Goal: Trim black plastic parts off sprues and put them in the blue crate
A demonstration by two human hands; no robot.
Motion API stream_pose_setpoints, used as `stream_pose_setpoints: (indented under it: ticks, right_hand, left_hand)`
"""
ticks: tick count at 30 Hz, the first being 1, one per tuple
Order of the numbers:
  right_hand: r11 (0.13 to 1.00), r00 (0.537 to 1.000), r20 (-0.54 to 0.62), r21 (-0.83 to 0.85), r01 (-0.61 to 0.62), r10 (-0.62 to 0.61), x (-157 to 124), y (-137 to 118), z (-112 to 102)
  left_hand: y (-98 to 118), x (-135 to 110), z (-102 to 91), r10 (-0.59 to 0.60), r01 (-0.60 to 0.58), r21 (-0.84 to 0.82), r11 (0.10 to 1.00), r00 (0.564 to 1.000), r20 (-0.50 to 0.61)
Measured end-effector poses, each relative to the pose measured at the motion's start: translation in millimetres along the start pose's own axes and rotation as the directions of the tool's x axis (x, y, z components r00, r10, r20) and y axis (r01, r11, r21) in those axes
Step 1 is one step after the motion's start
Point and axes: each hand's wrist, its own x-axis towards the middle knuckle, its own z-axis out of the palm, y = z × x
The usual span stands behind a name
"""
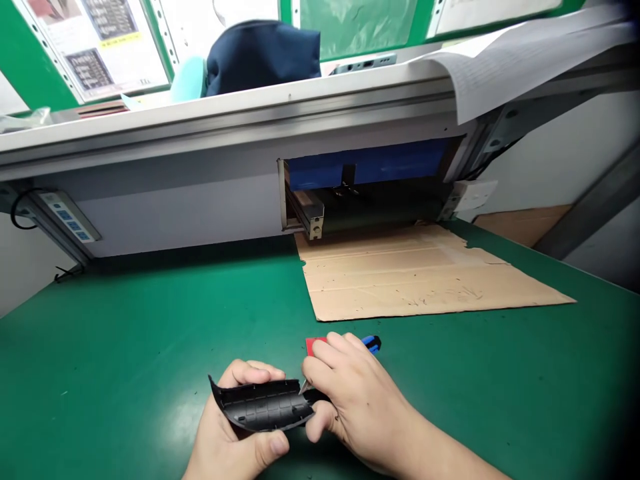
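A curved black plastic cover point(265, 405) with a ribbed inner face rests in my left hand point(220, 440), its fingers behind it and the thumb pressing its near edge. My right hand point(355, 400) grips a utility knife with a blue-and-black handle point(371, 343), which shows past my knuckles. The knife's thin metal blade point(303, 386) meets the edge of the cover. A small red piece point(314, 345) lies on the green mat just behind my right fingers, partly hidden by them.
A flattened cardboard sheet point(405, 280) lies on the green bench mat point(125, 333) ahead. Beyond it, an aluminium-edged shelf point(200, 127) spans the bench, with a dark blue bag point(263, 59) and paper sheets point(520, 67) on top. A blue-and-white power strip point(67, 217) sits under its left end.
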Motion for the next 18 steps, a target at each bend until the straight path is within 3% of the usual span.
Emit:
stream_pose_setpoints:
  ticks: [9, 13, 18]
  right_hand:
    - [0.999, 0.999, 0.026, -0.034, 0.025, -0.024, -3, -1, 3]
    - [0.992, 0.994, 0.110, 0.129, 0.005, -0.019, -4, 0, -1]
    - [0.923, 0.993, -0.071, 0.379, -0.061, 0.095, -4, -12, -8]
  left_hand:
    - [12, 1, -6.8, 0.039, -0.058, 0.120, 0.991, 0.987, 0.156]
    - [15, 2, -5.4, 0.018, -0.044, 0.118, 0.992, 0.977, 0.211]
    - [13, -1, 1.5, -0.025, 0.040, -0.104, 0.994, 0.989, 0.147]
